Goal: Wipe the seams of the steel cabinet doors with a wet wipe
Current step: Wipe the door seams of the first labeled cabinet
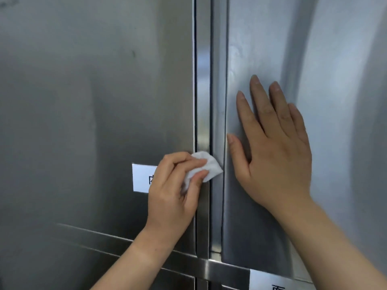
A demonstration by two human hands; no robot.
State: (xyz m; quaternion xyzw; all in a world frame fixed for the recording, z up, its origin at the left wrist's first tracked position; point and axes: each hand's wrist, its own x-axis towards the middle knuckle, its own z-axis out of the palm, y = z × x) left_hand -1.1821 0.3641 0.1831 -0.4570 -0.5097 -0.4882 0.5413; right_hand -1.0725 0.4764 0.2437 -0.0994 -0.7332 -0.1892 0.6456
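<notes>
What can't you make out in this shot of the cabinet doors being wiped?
- Head view: left label text, mostly covered by the left hand.
- Lower right label, cut by the bottom edge.
- Seam behind the wet wipe, hidden.
- Door under the flat right hand.

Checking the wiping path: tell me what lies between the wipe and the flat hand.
In the head view, only the door's raised steel edge separates the wet wipe from the right hand.
</notes>
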